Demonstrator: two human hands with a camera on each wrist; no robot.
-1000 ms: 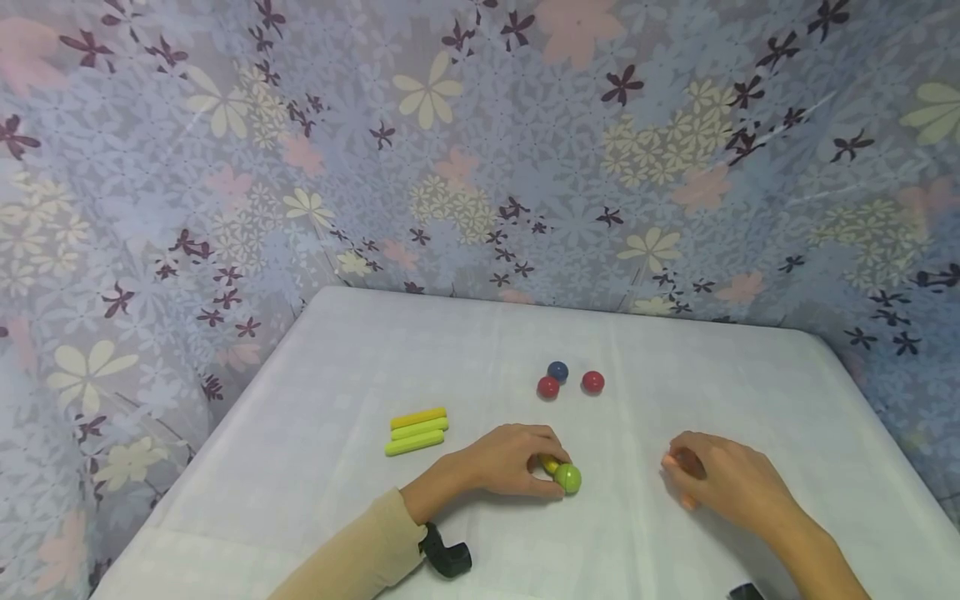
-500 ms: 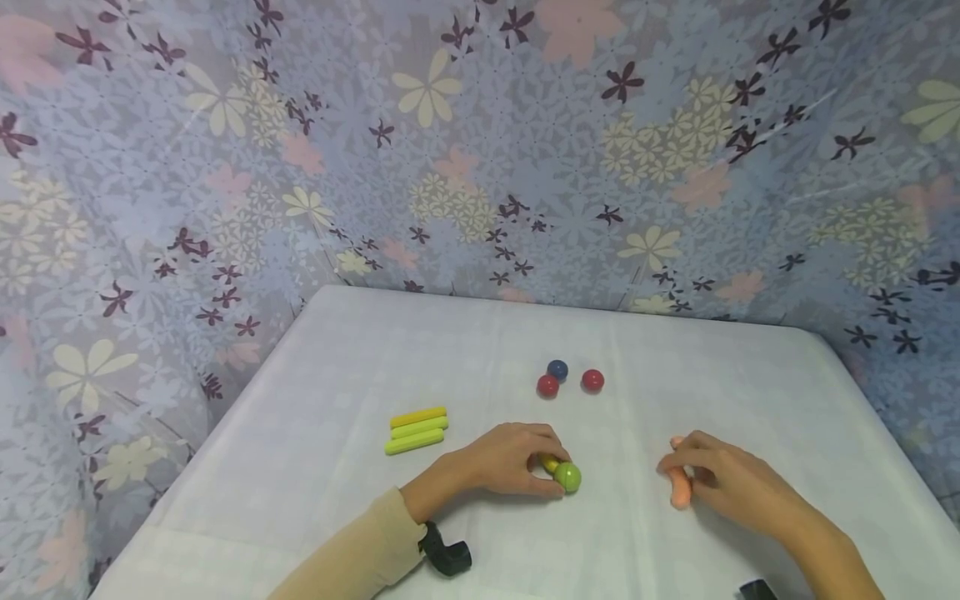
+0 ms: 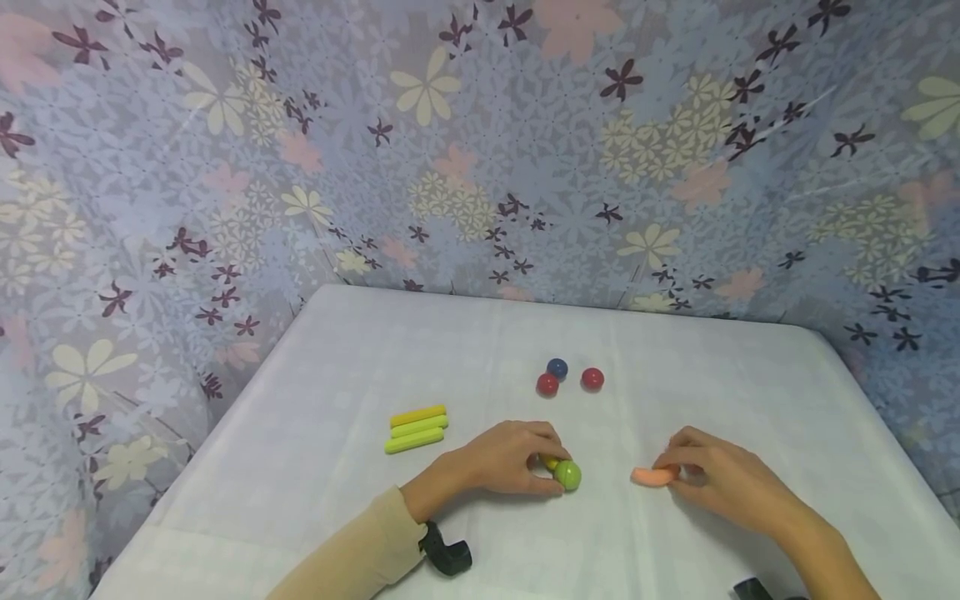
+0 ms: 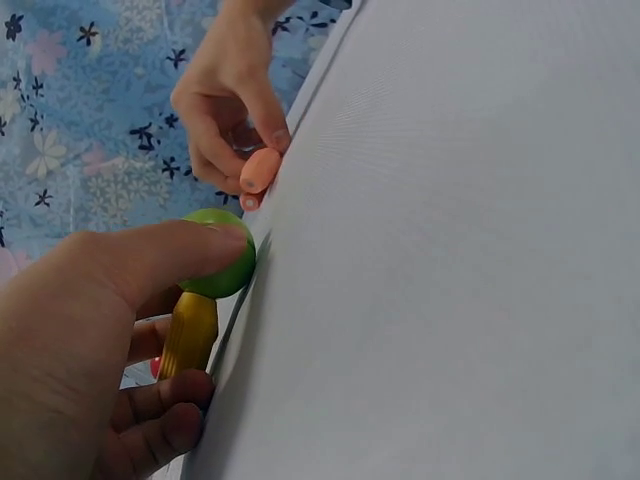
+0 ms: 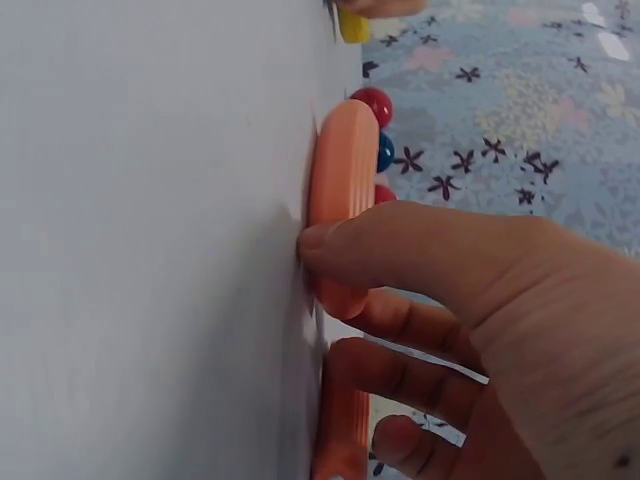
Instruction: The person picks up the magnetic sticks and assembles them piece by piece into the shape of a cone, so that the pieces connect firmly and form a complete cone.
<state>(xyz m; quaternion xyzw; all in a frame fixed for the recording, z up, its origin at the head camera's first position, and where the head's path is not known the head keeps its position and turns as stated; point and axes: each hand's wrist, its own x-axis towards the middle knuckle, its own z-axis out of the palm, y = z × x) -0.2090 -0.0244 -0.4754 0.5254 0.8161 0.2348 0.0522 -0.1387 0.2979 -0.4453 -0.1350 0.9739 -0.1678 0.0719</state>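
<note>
My left hand [image 3: 517, 458] rests low over the white cloth, gripping a green ball [image 3: 568, 476] and a yellow ridged stick [image 4: 190, 335]. In the left wrist view the thumb lies on the ball, which sits against the stick's end; the curled fingers partly hide the stick. Farther right, my right hand [image 3: 727, 479] pinches a curved orange stick [image 3: 651, 477] between thumb and finger, its free end pointing left toward the ball. Seen from the right wrist, this stick is ridged and close to the cloth. A second orange piece [image 5: 343, 425] shows under the other fingers.
Behind the hands lie a blue ball [image 3: 557, 368] and two red balls [image 3: 592, 379]. To the left, several yellow and lime sticks [image 3: 417, 429] lie side by side. A flowered curtain [image 3: 480, 167] hangs behind the white-covered table [image 3: 360, 350].
The orange stick in my right hand has swung round from pointing toward the table's front to pointing left, and the fingers have shifted on it. My left hand stays put.
</note>
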